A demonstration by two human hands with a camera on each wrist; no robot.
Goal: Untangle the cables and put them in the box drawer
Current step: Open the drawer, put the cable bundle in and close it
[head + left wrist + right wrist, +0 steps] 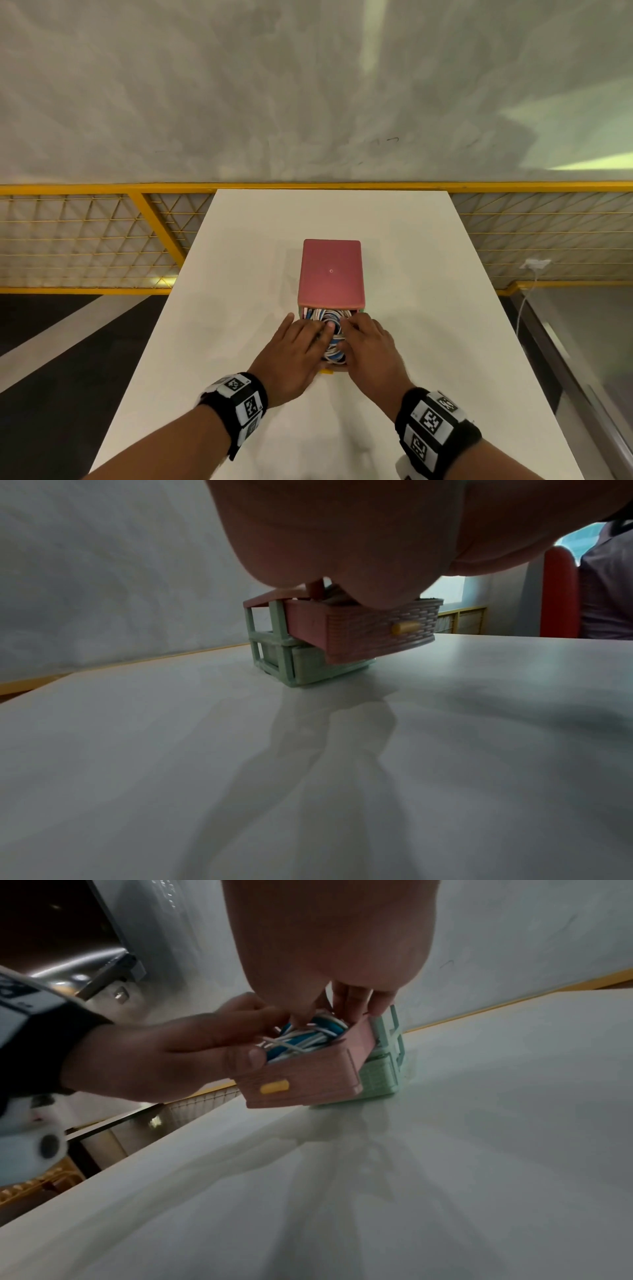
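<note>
A small box [331, 270] with a pink top and green frame stands mid-table. Its pink top drawer [308, 1080], with a yellow knob [274, 1087], is pulled out toward me. White and blue cables [330, 317] lie coiled inside it, a few white loops poking above the rim in the right wrist view [291, 1042]. My left hand [303, 339] lies over the drawer's left side, fingers pressing on the cables and thumb at the front corner. My right hand [364, 339] covers the right side, its fingers [356, 999] reaching down onto the cables at the far end.
The white table [428, 274] runs to a yellow mesh railing [102, 233] at its far end, below a grey wall. A lower green drawer [308, 666] sits shut under the pink one. A white plug and cord [534, 265] hang off to the right.
</note>
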